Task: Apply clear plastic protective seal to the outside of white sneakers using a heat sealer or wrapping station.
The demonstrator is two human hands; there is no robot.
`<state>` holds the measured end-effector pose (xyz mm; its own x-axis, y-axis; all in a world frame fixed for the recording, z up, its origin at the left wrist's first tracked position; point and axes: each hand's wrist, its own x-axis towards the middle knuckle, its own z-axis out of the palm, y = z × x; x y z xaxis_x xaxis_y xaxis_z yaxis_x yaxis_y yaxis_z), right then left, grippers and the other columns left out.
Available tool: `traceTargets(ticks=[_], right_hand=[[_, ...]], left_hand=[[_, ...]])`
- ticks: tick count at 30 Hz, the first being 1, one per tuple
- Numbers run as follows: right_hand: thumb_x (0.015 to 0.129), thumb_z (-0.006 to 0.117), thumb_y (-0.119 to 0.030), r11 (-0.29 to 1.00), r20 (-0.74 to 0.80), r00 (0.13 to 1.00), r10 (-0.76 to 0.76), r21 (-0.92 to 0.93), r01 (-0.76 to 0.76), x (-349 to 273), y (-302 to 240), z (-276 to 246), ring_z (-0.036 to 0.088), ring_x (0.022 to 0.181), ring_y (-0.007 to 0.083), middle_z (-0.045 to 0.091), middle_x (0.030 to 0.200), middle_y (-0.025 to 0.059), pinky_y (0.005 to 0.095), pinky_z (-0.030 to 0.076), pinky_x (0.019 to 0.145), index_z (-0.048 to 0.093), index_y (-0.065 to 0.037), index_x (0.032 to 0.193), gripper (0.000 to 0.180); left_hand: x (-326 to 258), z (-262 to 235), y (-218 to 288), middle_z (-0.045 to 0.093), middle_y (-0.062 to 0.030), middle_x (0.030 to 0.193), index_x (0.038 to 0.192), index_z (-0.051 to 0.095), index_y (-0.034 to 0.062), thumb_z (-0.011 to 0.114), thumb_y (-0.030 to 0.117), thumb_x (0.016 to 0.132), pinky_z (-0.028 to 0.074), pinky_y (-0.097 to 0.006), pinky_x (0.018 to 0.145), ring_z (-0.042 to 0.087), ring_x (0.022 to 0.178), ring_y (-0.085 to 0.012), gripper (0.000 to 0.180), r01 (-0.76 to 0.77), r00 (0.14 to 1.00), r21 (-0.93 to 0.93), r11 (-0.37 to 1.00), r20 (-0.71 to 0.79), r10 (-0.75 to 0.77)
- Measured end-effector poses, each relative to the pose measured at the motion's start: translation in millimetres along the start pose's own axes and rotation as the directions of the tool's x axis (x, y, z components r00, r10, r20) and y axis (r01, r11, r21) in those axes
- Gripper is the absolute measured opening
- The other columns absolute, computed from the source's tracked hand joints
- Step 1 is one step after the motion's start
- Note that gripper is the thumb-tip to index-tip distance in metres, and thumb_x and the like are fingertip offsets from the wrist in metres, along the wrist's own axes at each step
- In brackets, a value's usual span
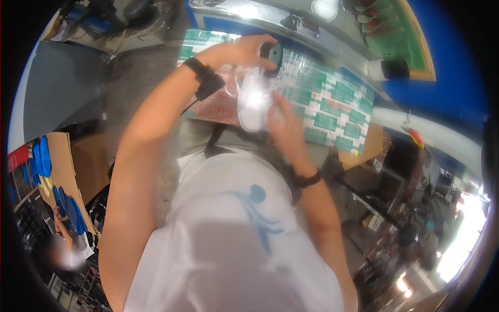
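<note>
Close to the chest, right hand (283, 122) fingers clamp the side of a white shoe (253, 101), held in the air over the bench. Left hand (241, 52) grips a dark tool (272, 56) at the shoe's top. Beyond, green-and-white rectangular cartons (332, 106) tile the surface; blue-edged bench (442, 88) behind. Blue insoles (41, 156) on cardboard, far left.

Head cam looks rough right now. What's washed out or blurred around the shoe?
Head view: the white shoe is overexposed, its detail lost to glare; the right hand under it is motion-blurred, the left hand at its dark heel end sharper. Strong glare burns out the lower right edge, and fisheye bends the blue table edge.
</note>
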<state>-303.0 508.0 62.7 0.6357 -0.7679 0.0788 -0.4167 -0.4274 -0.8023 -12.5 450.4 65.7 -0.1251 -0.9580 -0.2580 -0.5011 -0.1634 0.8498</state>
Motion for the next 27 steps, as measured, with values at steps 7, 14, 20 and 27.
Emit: traceTargets(ticks=[7, 14, 20, 27], right_hand=[[0.089, 0.081, -0.030, 0.998, 0.080, 0.997, 0.001, -0.058, 0.004, 32.8, 10.4, -25.8, 0.075, 0.106, 0.0449, 0.075, 0.117, 0.0248, 0.0498, 0.060, 0.092, 0.056, 0.003, 0.159, 0.081], [0.082, 0.088, -0.041, 0.922, 0.216, 0.971, -0.104, -0.346, 0.175, 4.7, -55.6, -46.9, 0.077, 0.090, 0.0453, 0.075, 0.105, 0.0287, 0.0507, 0.063, 0.078, 0.059, 0.013, 0.144, 0.087], [0.084, 0.084, -0.047, 0.817, 0.100, 0.985, 0.143, -0.574, -0.060, 39.7, 30.9, -27.3, 0.079, 0.084, 0.0451, 0.077, 0.097, 0.0286, 0.0523, 0.064, 0.074, 0.070, 0.010, 0.128, 0.074], [0.089, 0.082, -0.042, 0.852, 0.065, 0.971, 0.228, -0.496, -0.167, -22.1, 26.0, -79.1, 0.079, 0.102, 0.0469, 0.079, 0.112, 0.0335, 0.0524, 0.064, 0.089, 0.072, 0.011, 0.130, 0.068]], left_hand=[[19.0, 36.7, -6.8, 0.032, -0.0300, 0.179, 0.166, 0.054, 0.0166, 0.094, 0.046, 0.086, 0.048, -0.050, 0.125, 0.048, 0.157, -0.0440, 0.094, -0.109, 0.986, 0.165, 0.980, -0.108, 0.127], [21.0, 42.6, -30.4, 0.044, -0.0247, 0.171, 0.159, 0.061, 0.0158, 0.095, 0.036, 0.082, 0.043, -0.049, 0.128, 0.045, 0.159, -0.0416, 0.087, -0.201, 0.956, 0.059, 0.978, -0.207, 0.209], [23.8, 44.1, -27.2, 0.045, -0.0216, 0.172, 0.158, 0.063, 0.0167, 0.093, 0.035, 0.081, 0.041, -0.052, 0.131, 0.043, 0.160, -0.0414, 0.085, -0.217, 0.948, 0.049, 0.975, -0.227, 0.222], [11.1, 41.8, -26.4, 0.044, -0.0204, 0.173, 0.158, 0.063, 0.0178, 0.092, 0.032, 0.082, 0.044, -0.051, 0.128, 0.045, 0.159, -0.0407, 0.083, -0.191, 0.957, -0.108, 0.976, -0.240, 0.161]])
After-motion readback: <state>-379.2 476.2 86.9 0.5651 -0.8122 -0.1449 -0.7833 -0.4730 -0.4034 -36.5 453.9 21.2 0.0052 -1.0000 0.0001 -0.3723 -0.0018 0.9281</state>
